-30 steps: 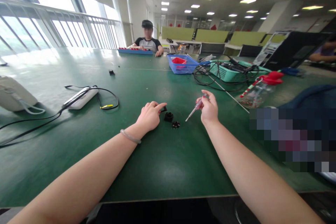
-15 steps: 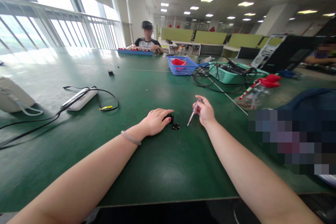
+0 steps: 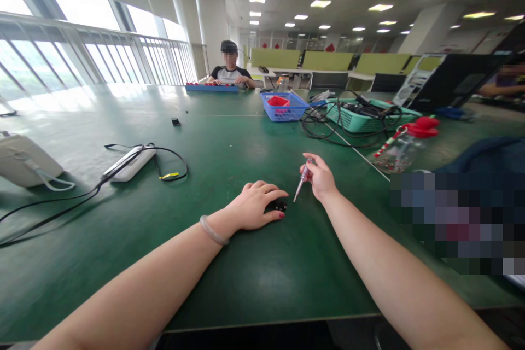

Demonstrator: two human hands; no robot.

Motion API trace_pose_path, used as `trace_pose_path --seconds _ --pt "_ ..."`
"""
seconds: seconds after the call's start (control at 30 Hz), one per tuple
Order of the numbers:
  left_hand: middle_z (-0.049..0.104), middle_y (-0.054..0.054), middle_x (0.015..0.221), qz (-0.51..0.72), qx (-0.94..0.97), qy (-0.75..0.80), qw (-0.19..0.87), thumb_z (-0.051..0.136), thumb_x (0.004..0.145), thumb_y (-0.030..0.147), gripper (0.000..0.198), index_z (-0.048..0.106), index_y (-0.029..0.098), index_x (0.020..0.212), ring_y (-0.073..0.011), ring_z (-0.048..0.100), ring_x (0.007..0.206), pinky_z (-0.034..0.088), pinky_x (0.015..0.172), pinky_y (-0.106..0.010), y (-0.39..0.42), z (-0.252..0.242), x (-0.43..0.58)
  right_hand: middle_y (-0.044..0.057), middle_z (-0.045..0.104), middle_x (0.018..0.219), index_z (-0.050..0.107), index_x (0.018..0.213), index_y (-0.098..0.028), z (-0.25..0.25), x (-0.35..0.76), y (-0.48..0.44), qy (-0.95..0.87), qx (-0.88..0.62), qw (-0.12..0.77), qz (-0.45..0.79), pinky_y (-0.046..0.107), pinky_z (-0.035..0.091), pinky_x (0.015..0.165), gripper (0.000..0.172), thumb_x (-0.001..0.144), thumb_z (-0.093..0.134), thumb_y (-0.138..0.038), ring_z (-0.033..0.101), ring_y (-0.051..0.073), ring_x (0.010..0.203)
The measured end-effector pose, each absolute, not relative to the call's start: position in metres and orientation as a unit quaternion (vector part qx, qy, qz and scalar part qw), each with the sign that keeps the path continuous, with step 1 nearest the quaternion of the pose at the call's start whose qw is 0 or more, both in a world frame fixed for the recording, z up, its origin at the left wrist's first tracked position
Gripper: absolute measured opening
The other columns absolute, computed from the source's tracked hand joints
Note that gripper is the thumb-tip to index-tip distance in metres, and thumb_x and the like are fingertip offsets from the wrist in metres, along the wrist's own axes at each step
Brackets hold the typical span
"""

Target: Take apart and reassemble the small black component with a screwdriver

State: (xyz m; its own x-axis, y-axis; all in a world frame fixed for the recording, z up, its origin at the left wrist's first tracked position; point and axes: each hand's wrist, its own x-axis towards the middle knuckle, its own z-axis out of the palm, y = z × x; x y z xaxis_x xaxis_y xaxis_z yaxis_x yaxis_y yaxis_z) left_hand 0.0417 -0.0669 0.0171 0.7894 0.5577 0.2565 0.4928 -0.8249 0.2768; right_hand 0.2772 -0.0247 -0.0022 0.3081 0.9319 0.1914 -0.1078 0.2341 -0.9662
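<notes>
In the head view, my left hand [image 3: 256, 206] rests low over the green table with its fingers curved. Between its thumb and forefinger is a small black part [image 3: 281, 206] with light metallic spots; the palm hides the rest of it. Just to the right, my right hand [image 3: 321, 176] is closed around a slim screwdriver [image 3: 302, 180] with a pale, see-through handle. Its metal tip points down toward the table, a short way from the black part and apart from it.
On the left lie a white box-like device [image 3: 130, 163] with a black cable and a beige case [image 3: 28, 159]. A blue basket [image 3: 285, 112], a green basket [image 3: 348, 120] with cables and a red-capped bottle [image 3: 400, 147] stand right. A person [image 3: 230, 74] sits across the table.
My left hand has slid right and nearer to me, and now covers most of the black parts that showed beside it. The right hand still holds the screwdriver, almost unmoved.
</notes>
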Motion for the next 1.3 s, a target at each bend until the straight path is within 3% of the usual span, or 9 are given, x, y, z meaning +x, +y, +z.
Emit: trace_pose_path --seconds 0.2,0.47,0.8,0.9,1.0,1.17,1.3 --pt "0.058 -0.004 0.122 0.163 0.939 0.289 0.090 0.047 0.091 0.045 0.031 0.060 0.032 0.116 -0.0257 0.048 0.116 0.037 0.101 -0.047 -0.076 0.015 0.049 -0.004 0.058 0.055 0.054 0.105 -0.018 -0.001 0.277 -0.027 -0.430 -0.471 0.655 0.404 0.022 0.035 0.045 0.038 0.070 0.058 -0.031 0.046 0.010 0.044" --pt "0.057 -0.006 0.121 0.164 0.923 0.335 0.096 0.048 0.092 0.039 0.026 0.059 0.027 0.112 -0.0251 0.048 0.116 0.039 0.100 -0.046 -0.098 0.016 0.036 -0.005 0.056 0.056 0.054 0.104 -0.019 -0.002 0.278 -0.030 -0.426 -0.471 0.654 0.411 0.023 0.036 0.045 0.039 0.069 0.062 -0.036 0.047 0.010 0.045" --pt "0.054 -0.005 0.131 0.128 0.858 0.490 0.080 0.041 0.092 0.044 0.033 0.058 0.029 0.115 -0.0255 0.047 0.122 0.037 0.105 -0.046 -0.106 0.009 -0.109 -0.005 0.058 0.055 0.055 0.105 -0.018 -0.003 0.277 -0.031 -0.429 -0.470 0.649 0.416 0.022 0.036 0.044 0.040 0.069 0.060 -0.035 0.047 0.010 0.044" --pt "0.060 -0.004 0.124 0.143 0.815 0.560 0.032 0.042 0.089 0.048 0.034 0.059 0.027 0.108 -0.0265 0.052 0.118 0.037 0.105 -0.044 -0.092 0.007 -0.159 -0.005 0.058 0.055 0.055 0.104 -0.018 -0.003 0.277 -0.031 -0.431 -0.471 0.649 0.415 0.022 0.036 0.044 0.039 0.069 0.059 -0.034 0.046 0.010 0.044" --pt "0.066 0.003 0.111 0.178 0.759 0.626 0.011 0.041 0.086 0.053 0.034 0.058 0.031 0.105 -0.0253 0.057 0.111 0.043 0.100 -0.043 -0.084 0.016 -0.195 -0.005 0.057 0.055 0.055 0.104 -0.018 -0.004 0.277 -0.030 -0.432 -0.471 0.649 0.413 0.023 0.036 0.044 0.038 0.069 0.058 -0.033 0.046 0.010 0.044" --pt "0.070 0.010 0.085 0.277 0.643 0.701 0.139 0.040 0.083 0.068 0.047 0.049 0.040 0.119 -0.0201 0.064 0.086 0.053 0.075 -0.034 -0.091 0.039 -0.215 -0.005 0.058 0.056 0.056 0.103 -0.019 -0.003 0.277 -0.031 -0.432 -0.471 0.648 0.414 0.023 0.038 0.045 0.037 0.069 0.058 -0.032 0.047 0.010 0.044" --pt "0.071 0.018 0.092 0.425 0.558 0.667 0.253 0.054 0.077 0.068 0.044 0.053 0.050 0.117 -0.0169 0.063 0.097 0.052 0.084 -0.033 -0.103 0.041 -0.212 -0.005 0.058 0.055 0.056 0.104 -0.019 -0.003 0.277 -0.031 -0.432 -0.474 0.646 0.414 0.023 0.037 0.044 0.037 0.069 0.058 -0.032 0.047 0.010 0.044"
